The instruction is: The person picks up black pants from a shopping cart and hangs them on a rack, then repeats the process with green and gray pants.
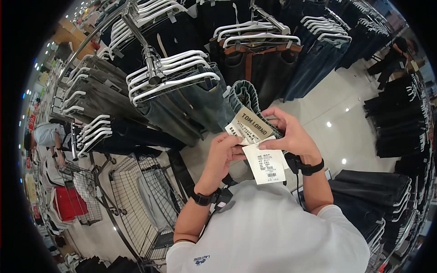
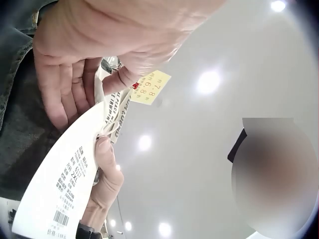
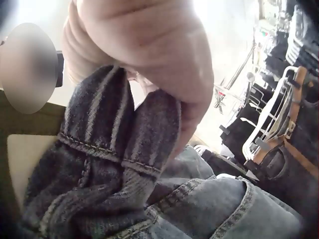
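Observation:
Blue denim jeans with a gathered elastic waistband are held up before the white shirt. My right hand grips the waistband, which bunches in folds beneath it in the right wrist view. Its thumb lies on a white printed tag marked 2XL with a barcode. My left hand pinches the edge of a cream label that reads BRA. Beside that is a brown TOM LORND label. In the left wrist view a yellow price sticker shows beyond the left thumb.
White hangers with jeans hang on a metal rack ahead. Dark trousers with a brown belt hang to their right. A wire cart stands at left with grey clothing inside. Folded dark trousers hang at right. Other people stand farther off.

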`<control>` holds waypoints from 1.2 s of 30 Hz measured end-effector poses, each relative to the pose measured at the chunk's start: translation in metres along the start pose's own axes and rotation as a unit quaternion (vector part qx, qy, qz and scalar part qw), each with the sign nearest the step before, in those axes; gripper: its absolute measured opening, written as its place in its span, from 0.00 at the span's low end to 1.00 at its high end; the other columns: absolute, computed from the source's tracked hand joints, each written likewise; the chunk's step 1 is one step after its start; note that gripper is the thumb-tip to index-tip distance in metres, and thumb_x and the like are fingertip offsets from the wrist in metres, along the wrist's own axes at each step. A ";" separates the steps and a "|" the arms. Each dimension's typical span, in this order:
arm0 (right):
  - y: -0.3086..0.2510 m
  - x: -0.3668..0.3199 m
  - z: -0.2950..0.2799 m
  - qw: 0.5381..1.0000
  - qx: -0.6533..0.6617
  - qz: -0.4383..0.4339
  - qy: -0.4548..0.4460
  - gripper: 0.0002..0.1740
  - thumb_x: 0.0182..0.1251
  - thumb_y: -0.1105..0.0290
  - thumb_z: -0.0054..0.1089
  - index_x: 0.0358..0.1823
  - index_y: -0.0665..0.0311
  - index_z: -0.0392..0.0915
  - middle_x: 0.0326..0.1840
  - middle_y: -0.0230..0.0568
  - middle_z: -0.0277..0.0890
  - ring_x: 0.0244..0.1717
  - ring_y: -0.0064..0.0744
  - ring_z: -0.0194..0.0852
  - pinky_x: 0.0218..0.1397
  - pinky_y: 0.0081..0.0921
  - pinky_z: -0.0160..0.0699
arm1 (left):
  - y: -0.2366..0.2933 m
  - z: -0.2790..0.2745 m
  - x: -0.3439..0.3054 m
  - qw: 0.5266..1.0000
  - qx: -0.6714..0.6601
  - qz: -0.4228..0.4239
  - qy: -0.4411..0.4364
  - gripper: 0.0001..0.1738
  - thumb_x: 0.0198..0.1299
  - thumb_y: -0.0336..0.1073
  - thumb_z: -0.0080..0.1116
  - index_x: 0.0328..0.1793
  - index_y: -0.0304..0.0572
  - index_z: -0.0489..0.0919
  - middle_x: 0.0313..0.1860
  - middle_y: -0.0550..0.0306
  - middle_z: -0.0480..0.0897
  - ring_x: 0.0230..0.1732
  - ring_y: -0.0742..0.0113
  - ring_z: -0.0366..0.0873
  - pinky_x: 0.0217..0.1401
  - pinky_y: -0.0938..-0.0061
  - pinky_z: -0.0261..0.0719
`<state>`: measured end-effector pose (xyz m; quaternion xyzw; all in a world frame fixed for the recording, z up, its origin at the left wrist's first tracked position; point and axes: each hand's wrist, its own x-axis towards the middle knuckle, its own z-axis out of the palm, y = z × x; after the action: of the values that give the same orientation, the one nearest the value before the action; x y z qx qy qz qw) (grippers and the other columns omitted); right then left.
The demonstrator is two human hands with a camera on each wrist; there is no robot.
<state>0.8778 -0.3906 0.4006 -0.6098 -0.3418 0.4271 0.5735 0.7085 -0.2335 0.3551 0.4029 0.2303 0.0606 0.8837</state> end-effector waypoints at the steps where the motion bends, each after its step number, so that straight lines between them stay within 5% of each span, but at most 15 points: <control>1: 0.000 0.000 -0.001 1.000 0.003 0.000 0.001 0.42 0.48 0.79 0.83 0.66 0.67 0.69 0.50 0.43 0.87 0.51 0.22 0.84 0.55 0.20 0.78 | -0.001 -0.002 0.000 1.000 -0.006 -0.004 -0.005 0.20 0.68 0.35 0.58 0.59 0.26 0.81 0.52 0.42 0.89 0.48 0.57 0.91 0.52 0.65 0.92; 5: 0.002 -0.002 -0.008 1.000 0.026 0.003 0.004 0.42 0.48 0.79 0.83 0.66 0.67 0.70 0.50 0.42 0.87 0.50 0.22 0.84 0.55 0.20 0.78 | -0.003 -0.006 0.000 1.000 -0.009 0.008 -0.007 0.18 0.64 0.25 0.61 0.59 0.25 0.81 0.53 0.43 0.89 0.50 0.57 0.91 0.57 0.62 0.91; 17: 0.009 0.005 -0.015 0.998 0.057 0.003 -0.002 0.39 0.51 0.79 0.83 0.65 0.68 0.71 0.48 0.42 0.88 0.47 0.21 0.84 0.49 0.19 0.79 | 0.002 -0.017 0.006 0.998 -0.049 0.038 -0.026 0.20 0.61 0.18 0.64 0.60 0.28 0.83 0.53 0.44 0.89 0.54 0.59 0.89 0.65 0.61 0.87; 23: 0.009 0.005 -0.015 0.997 0.073 0.000 -0.007 0.37 0.53 0.79 0.82 0.65 0.68 0.71 0.48 0.42 0.88 0.46 0.20 0.84 0.49 0.19 0.79 | -0.010 -0.029 0.012 0.989 0.025 0.122 -0.079 0.21 0.62 0.21 0.66 0.62 0.29 0.81 0.55 0.46 0.88 0.55 0.60 0.88 0.62 0.60 0.88; 26: 0.007 0.001 -0.014 0.998 0.062 0.000 -0.003 0.37 0.53 0.79 0.82 0.65 0.68 0.71 0.48 0.42 0.88 0.47 0.20 0.84 0.49 0.19 0.79 | -0.002 -0.026 0.006 0.988 -0.104 0.042 -0.105 0.19 0.68 0.25 0.60 0.64 0.28 0.80 0.59 0.42 0.87 0.57 0.55 0.87 0.61 0.59 0.88; 29: 0.007 0.004 -0.013 0.998 0.056 -0.001 0.003 0.38 0.53 0.79 0.82 0.65 0.68 0.71 0.48 0.42 0.88 0.47 0.20 0.84 0.50 0.19 0.78 | 0.006 -0.010 0.000 0.983 -0.127 0.060 -0.117 0.22 0.70 0.28 0.52 0.67 0.26 0.76 0.61 0.39 0.85 0.59 0.50 0.86 0.62 0.56 0.88; 32: 0.006 0.004 -0.013 0.999 0.052 -0.001 0.010 0.38 0.53 0.79 0.82 0.65 0.69 0.71 0.48 0.42 0.88 0.48 0.21 0.84 0.51 0.20 0.78 | 0.000 -0.005 -0.002 0.992 0.080 0.080 -0.050 0.19 0.73 0.33 0.56 0.66 0.28 0.79 0.60 0.46 0.85 0.60 0.57 0.86 0.63 0.58 0.87; 36: 0.004 0.004 -0.013 0.999 0.044 -0.006 0.011 0.38 0.52 0.79 0.82 0.65 0.69 0.71 0.49 0.42 0.88 0.50 0.22 0.84 0.52 0.20 0.79 | -0.006 -0.015 0.003 0.995 -0.007 0.061 -0.083 0.20 0.73 0.35 0.60 0.66 0.30 0.79 0.60 0.47 0.86 0.59 0.58 0.86 0.62 0.60 0.87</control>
<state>0.8912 -0.3932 0.3955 -0.5863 -0.3198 0.4315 0.6065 0.7041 -0.2269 0.3409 0.4134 0.1310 0.0827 0.8973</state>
